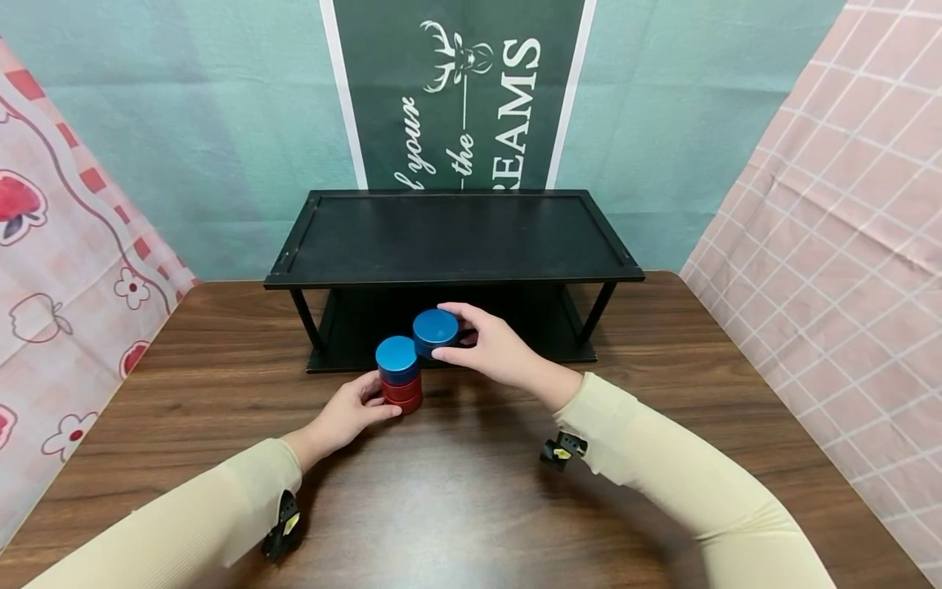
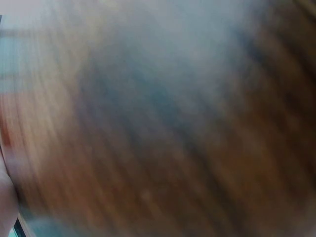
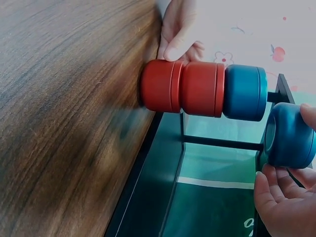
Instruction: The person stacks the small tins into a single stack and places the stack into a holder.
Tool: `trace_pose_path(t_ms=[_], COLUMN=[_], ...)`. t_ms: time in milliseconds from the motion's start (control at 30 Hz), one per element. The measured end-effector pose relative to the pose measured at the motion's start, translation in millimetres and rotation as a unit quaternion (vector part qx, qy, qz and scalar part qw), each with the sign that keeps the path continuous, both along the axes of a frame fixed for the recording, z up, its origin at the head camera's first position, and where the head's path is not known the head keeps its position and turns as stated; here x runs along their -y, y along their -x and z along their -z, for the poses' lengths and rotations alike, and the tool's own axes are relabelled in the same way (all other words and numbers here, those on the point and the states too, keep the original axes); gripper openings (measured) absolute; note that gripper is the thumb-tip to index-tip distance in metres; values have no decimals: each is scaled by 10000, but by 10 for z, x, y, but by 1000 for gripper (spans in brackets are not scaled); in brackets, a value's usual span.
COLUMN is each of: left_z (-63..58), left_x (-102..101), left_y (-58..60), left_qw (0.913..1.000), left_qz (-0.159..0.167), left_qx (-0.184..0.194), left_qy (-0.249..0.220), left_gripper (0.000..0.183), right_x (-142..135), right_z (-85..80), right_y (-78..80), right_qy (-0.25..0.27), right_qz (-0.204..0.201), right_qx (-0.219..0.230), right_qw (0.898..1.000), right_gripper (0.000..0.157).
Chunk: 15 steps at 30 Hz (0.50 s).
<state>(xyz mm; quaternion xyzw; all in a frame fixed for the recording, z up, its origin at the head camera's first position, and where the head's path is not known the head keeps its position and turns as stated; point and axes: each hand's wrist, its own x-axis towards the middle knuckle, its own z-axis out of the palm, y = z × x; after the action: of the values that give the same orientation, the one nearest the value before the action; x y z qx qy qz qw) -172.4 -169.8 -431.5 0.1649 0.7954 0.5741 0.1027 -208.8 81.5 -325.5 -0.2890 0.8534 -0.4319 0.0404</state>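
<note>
Two round red tins stand one on the other on the table, the lower red tin [image 3: 159,88] beneath the upper red tin [image 3: 199,90]. A blue tin [image 1: 397,360] with a lighter blue lid tops this stack. My left hand [image 1: 344,417] grips the stack low down, thumb and fingers around the lower red tin. Pinched between the thumb and fingers of my right hand [image 1: 495,348] is a second blue tin [image 1: 435,330], raised clear of the table, just right of the stack's top. The left wrist view is blurred and shows mostly wood.
Behind the hands stands a black two-tier shelf [image 1: 452,237]; its lower board [image 1: 486,327] lies close behind the stack. Wooden table top [image 1: 441,507] spreads in front. A printed cloth [image 1: 66,327] borders the left, a pink checked cloth [image 1: 839,270] the right.
</note>
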Motion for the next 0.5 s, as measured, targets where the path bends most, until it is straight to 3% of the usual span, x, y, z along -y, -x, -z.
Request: trace_pose_path(t_ms=[500], left_z=[-4], left_x=[-1], left_y=[1], left_qw=[10000], left_qz=[32], left_qx=[-53], left_qy=[-2], left_gripper=[60], right_x=[112], right_z=[6], right_y=[18], right_qy=[16], right_qz=[-61], right_qx=[45], right_qw=[10000], right_gripper=[59])
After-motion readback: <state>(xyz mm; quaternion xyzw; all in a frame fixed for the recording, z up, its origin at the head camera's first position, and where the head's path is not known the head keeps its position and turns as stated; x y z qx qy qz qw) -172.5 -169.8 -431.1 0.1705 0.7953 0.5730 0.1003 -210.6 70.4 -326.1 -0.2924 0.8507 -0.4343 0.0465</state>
